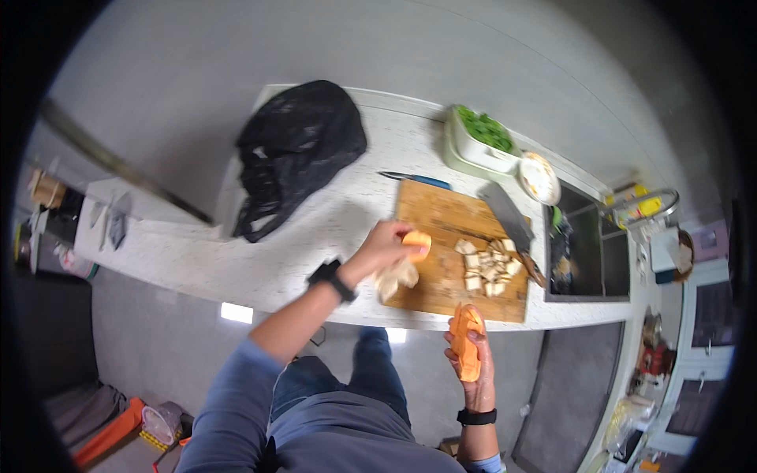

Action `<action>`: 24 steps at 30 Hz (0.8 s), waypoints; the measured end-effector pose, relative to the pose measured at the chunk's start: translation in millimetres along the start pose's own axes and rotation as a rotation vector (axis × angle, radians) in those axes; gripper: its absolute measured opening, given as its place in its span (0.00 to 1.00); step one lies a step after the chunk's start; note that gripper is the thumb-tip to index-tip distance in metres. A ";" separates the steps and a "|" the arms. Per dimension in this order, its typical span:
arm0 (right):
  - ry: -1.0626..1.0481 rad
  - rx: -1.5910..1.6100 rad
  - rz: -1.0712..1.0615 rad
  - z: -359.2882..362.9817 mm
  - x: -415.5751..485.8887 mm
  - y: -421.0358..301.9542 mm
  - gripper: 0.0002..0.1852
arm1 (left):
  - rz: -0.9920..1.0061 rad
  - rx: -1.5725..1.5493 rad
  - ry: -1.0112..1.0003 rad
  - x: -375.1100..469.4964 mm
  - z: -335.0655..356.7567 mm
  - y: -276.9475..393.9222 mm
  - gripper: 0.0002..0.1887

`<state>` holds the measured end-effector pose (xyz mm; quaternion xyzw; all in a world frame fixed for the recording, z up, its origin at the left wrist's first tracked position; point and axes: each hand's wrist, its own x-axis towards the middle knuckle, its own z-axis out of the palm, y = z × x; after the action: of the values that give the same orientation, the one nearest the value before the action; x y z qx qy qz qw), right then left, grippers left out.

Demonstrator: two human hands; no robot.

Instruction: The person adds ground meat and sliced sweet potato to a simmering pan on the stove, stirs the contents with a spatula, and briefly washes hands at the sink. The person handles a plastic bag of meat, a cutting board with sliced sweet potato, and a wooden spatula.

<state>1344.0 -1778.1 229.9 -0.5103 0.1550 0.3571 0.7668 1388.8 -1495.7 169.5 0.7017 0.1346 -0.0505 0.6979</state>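
Above the left part of the wooden cutting board (437, 207), my left hand (381, 245) grips a short orange root vegetable piece (417, 245) between thumb and fingers. A pale, blurred lump of food (396, 280) lies below that hand at the board's left edge. In front of the counter edge, my right hand (482, 360) holds a longer peeled orange root vegetable (468, 340). Pale cubes with brown edges (489, 266), perhaps tofu, are heaped on the board's right side. A cleaver (507, 214) rests along the board's right edge, its wooden handle towards me.
Behind the board lies a blue-handled knife (430, 180). A black plastic bag (304, 148) sits at back left. At back right stand a container of green leaves (482, 145) and a stained plate (539, 177), beside the sink (582, 254) with its faucet (656, 207).
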 end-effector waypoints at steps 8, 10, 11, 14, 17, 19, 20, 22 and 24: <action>-0.222 -0.261 0.113 126.4 -42.0 125.2 0.25 | -0.253 -1.105 0.343 -356.0 -127.8 -44.8 0.16; -0.506 -0.220 0.236 175.2 -46.5 172.8 0.30 | -0.221 -1.297 0.397 -424.9 -153.0 -64.5 0.15; -0.541 -0.255 0.325 204.1 -47.4 194.3 0.29 | -0.177 -1.406 0.470 -455.6 -164.0 -71.8 0.15; -0.661 -0.308 0.527 281.1 -50.2 255.8 0.24 | -0.084 -1.595 0.661 -522.0 -195.3 -94.5 0.15; -0.866 -0.315 0.677 381.5 -46.4 312.5 0.20 | 0.055 -1.622 0.775 -577.2 -240.2 -115.0 0.15; -0.904 -0.304 0.818 452.4 -36.9 350.7 0.30 | 0.172 -1.677 0.831 -602.9 -279.8 -132.8 0.14; -0.930 -0.367 0.797 483.9 -33.8 367.5 0.30 | 0.234 -1.699 0.860 -613.0 -299.7 -141.9 0.14; -0.972 -0.469 0.748 543.4 -28.3 405.1 0.30 | 0.360 -1.746 1.012 -630.6 -342.4 -157.0 0.14; -1.050 -0.561 0.710 596.7 -23.7 438.6 0.29 | 0.379 -1.712 1.218 -653.1 -379.7 -167.0 0.13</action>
<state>942.2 -1155.9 206.6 -0.3673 -0.1774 0.8127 0.4160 675.0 -1197.7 185.2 -0.1057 0.3401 0.5295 0.7699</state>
